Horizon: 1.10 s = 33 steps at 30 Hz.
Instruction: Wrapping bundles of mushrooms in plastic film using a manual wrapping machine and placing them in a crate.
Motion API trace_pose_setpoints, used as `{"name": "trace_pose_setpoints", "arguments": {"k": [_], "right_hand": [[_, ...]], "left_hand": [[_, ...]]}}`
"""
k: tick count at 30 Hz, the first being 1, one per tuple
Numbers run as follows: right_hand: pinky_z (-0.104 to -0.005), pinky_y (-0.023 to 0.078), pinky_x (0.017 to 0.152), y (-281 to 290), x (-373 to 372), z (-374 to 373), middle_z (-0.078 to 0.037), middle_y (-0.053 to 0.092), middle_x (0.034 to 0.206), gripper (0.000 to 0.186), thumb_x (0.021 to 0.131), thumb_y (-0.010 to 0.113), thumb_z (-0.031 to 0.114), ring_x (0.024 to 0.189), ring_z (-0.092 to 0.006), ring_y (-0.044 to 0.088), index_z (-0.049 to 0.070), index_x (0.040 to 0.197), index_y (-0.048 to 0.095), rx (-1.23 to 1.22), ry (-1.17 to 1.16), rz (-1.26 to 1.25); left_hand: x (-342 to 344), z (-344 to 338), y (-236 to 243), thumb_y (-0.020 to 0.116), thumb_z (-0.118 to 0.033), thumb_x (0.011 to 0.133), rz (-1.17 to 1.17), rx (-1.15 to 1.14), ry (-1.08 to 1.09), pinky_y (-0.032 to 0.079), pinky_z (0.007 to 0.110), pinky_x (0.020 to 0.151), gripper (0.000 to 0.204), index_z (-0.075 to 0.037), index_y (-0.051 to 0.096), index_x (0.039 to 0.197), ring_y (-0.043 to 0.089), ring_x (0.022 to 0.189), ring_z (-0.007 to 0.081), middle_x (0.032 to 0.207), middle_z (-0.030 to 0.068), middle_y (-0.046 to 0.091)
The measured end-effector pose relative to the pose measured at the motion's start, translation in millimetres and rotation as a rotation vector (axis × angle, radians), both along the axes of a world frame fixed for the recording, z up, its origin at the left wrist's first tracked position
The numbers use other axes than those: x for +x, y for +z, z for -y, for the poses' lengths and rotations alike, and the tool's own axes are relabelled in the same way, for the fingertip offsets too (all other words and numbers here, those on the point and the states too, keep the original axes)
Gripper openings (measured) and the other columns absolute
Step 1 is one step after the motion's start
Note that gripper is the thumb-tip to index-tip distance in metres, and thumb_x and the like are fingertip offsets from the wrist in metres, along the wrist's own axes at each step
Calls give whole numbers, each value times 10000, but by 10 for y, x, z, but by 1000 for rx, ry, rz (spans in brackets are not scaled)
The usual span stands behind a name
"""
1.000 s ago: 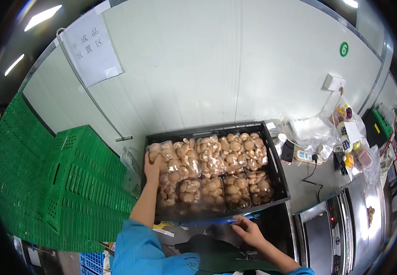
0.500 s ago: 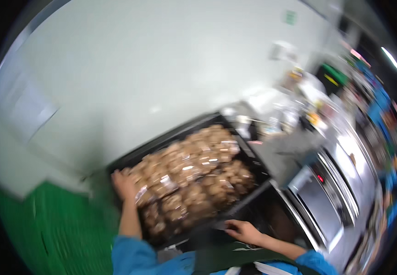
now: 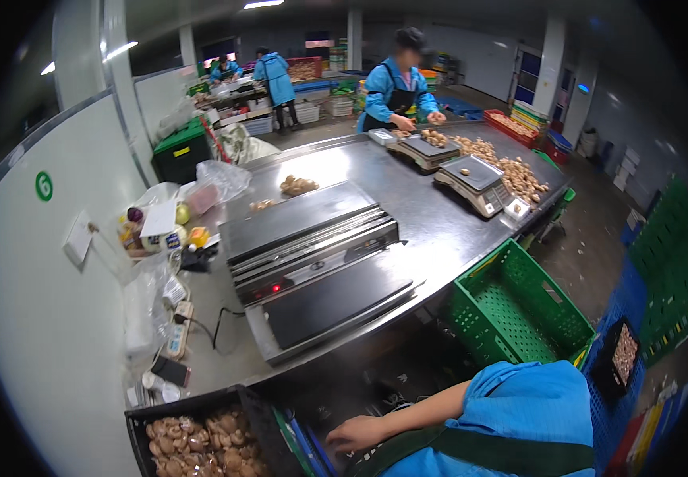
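Mushroom packs (image 3: 229,441) sit inside the black crate (image 3: 264,433); a light touch should protect them. Right of that crate, beside blue strips (image 3: 303,437), your right hand (image 3: 357,433) bends its fingers loosely, whether grasping anything I cannot tell; your left hand is out of view.

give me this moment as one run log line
left hand: not in view | right hand: right of black crate, grip unclear | black crate: holds mushrooms | machine: on steel table, red light lit
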State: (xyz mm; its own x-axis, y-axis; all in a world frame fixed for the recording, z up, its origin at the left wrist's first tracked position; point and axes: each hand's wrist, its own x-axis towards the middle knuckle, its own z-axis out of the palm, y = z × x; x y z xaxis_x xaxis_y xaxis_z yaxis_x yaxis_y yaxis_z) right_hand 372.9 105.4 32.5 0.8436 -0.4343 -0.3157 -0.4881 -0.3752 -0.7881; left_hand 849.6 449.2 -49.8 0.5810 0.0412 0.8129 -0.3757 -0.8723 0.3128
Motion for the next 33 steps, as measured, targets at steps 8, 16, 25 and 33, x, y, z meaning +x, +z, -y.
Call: {"name": "trace_pose_setpoints", "arguments": {"k": [8,16,25,33], "right_hand": [[-422,440,845,-168,-994,345,-157,596,1061,343,871,498,277,988,-330,562,66,1140,516,-64,-213,128],[-401,476,783,-384,-3033,623,-134,626,986,310,840,523,276,899,-308,599,88,1084,565,-248,-810,102],[-390,406,899,-524,-4454,608,-161,559,1065,348,790,602,202,1033,-310,511,39,1092,548,-565,-1556,-97],[-389,464,832,-877,-4355,623,-179,607,1037,411,780,612,309,956,-327,584,49,1097,581,-192,-1496,-251]], "left_hand": [[-1827,3121,785,547,-65,879,-393,-231,-945,472,348,745,200,75,591,1016,570,830,280,938,197,620],[-4313,4623,983,590,-87,827,-374,23,-1703,463,350,667,131,-8,632,923,598,723,257,808,121,629],[-5544,5576,826,533,35,785,-797,146,-1994,447,260,586,110,8,613,855,576,653,173,748,99,583],[-5967,6201,837,554,7,797,-781,262,-2177,465,255,584,114,-17,628,882,597,630,165,710,88,590]]}}
